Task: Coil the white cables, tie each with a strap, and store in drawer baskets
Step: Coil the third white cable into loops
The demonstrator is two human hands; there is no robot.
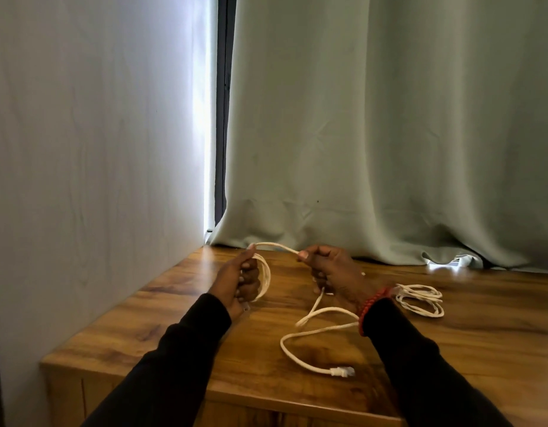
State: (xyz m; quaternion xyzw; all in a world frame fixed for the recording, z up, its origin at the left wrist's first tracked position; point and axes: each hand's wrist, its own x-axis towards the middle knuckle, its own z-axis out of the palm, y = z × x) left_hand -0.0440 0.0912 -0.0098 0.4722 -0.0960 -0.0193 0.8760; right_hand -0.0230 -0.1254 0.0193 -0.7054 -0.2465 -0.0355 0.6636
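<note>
My left hand (243, 280) is closed around several loops of a white cable (315, 329) above the wooden cabinet top (180, 322). From those loops a strand arcs over to my right hand (328, 266), which pinches it between thumb and fingers. Below the right hand the cable trails loose across the wood in wide bends. It ends in a white plug (342, 371) near the front edge. A second white cable (420, 300) lies coiled on the wood just right of my right wrist.
A pale wall (91, 149) stands close on the left. A grey-green curtain (389, 134) hangs behind, its hem resting on the back of the cabinet top. A small white item (451, 264) peeks from under the hem at right.
</note>
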